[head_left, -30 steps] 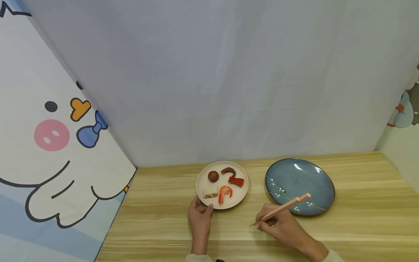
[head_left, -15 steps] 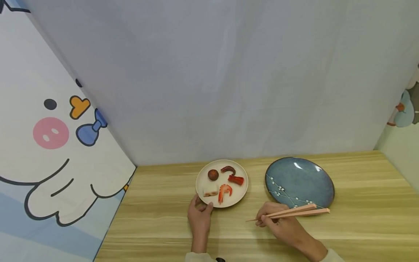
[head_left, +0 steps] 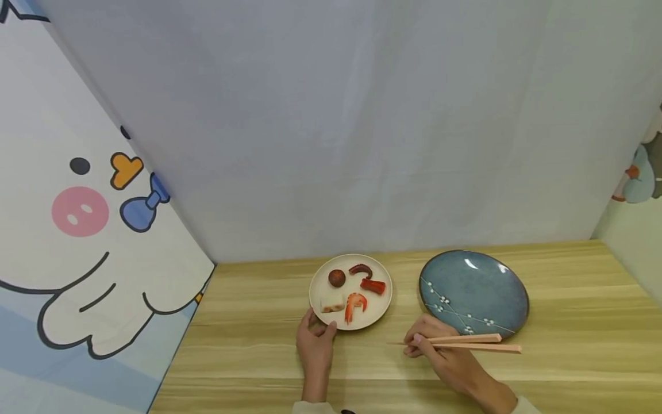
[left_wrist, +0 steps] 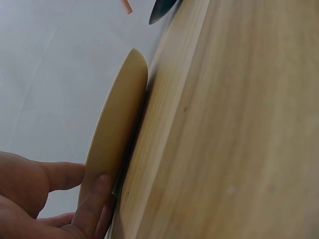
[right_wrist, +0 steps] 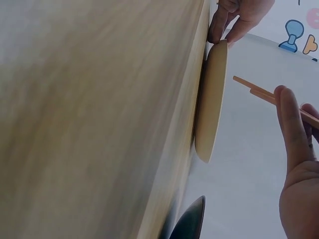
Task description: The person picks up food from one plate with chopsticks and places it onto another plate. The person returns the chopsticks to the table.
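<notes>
My left hand holds the near left rim of a cream plate, thumb at the rim and fingers against its outer side in the left wrist view. On that plate lie a shrimp, a white block with brownish spots on its side, a dark brown ball, a curled tentacle and a red chunk. My right hand grips a pair of wooden chopsticks, thin tips pointing left toward the plate, thick ends to the right. Nothing shows between the tips.
A larger blue plate with a white blossom pattern sits behind the right hand, its near rim partly covered. The wooden table ends at a pale cloth backdrop. A cartoon panel borders the left side.
In my right hand the chopsticks have swung from slanting up to the right to nearly level, and their thick ends have spread apart. The left hand and both plates stay put.
</notes>
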The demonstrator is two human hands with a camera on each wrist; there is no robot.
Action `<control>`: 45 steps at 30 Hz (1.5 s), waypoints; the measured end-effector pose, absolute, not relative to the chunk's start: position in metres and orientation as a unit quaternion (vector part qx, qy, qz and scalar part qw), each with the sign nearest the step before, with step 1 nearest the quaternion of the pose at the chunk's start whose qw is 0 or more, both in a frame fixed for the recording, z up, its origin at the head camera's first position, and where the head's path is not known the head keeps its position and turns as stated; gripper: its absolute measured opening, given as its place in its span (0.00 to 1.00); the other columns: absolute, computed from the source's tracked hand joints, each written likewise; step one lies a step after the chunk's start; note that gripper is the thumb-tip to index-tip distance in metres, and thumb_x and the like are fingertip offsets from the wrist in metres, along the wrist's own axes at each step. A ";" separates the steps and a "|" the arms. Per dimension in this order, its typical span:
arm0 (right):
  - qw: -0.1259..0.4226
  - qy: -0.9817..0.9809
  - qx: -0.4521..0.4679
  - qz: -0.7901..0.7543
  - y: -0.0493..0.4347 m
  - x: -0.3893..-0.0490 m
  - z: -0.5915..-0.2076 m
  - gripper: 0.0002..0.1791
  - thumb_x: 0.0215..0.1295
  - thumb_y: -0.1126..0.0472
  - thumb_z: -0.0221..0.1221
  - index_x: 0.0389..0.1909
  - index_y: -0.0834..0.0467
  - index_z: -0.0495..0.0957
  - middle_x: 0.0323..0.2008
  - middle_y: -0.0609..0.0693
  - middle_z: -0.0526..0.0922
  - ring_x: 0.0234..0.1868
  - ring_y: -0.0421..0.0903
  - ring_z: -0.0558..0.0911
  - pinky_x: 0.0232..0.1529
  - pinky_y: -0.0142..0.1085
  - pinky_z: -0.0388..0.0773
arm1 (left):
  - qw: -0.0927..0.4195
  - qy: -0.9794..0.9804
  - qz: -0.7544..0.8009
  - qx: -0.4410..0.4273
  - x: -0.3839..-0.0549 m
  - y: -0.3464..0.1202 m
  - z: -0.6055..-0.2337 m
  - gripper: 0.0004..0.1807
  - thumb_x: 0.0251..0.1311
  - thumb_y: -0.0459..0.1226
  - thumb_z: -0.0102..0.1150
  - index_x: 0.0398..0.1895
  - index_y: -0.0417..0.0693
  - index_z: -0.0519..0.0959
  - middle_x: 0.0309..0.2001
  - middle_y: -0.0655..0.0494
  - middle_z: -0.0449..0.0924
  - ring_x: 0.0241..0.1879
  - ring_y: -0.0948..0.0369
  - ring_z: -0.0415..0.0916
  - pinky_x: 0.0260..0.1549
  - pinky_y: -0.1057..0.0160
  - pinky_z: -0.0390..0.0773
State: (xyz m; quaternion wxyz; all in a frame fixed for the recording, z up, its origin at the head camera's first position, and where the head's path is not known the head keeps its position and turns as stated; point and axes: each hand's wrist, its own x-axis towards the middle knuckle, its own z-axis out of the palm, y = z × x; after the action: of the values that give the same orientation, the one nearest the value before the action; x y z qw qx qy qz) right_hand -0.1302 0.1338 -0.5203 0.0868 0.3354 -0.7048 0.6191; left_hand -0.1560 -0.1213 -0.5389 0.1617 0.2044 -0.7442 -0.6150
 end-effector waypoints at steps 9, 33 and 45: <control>0.130 -0.718 0.339 0.594 0.133 -0.133 -0.523 0.19 0.71 0.82 0.55 0.41 0.56 0.85 0.36 0.53 0.81 0.35 0.42 0.86 0.33 0.34 0.92 | 0.168 -0.742 -0.618 0.196 -0.155 -0.121 -0.540 0.35 0.58 0.21 0.71 0.69 0.21 0.70 0.55 0.31 0.79 0.35 0.53 0.83 0.25 0.75 0.78; 0.125 -0.698 0.312 0.633 0.133 -0.131 -0.517 0.14 0.71 0.83 0.53 0.40 0.69 0.87 0.35 0.57 0.83 0.34 0.41 0.89 0.31 0.37 0.92 | 0.166 -0.742 -0.619 0.199 -0.157 -0.121 -0.542 0.35 0.59 0.21 0.70 0.70 0.22 0.70 0.56 0.30 0.79 0.35 0.54 0.83 0.26 0.75 0.78; 0.155 -0.712 0.291 0.619 0.130 -0.131 -0.519 0.17 0.65 0.83 0.61 0.36 0.56 0.84 0.29 0.48 0.84 0.28 0.41 0.86 0.25 0.31 0.88 | 0.160 -0.745 -0.616 0.199 -0.158 -0.121 -0.542 0.35 0.60 0.22 0.70 0.70 0.22 0.69 0.56 0.30 0.79 0.37 0.52 0.83 0.27 0.75 0.79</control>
State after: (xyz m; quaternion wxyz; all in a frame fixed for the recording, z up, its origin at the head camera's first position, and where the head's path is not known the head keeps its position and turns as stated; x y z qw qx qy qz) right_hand -0.1312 0.1304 -0.5193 0.1553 0.2913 -0.7123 0.6194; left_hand -0.1578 -0.1212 -0.5421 0.1604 0.1993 -0.7448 -0.6163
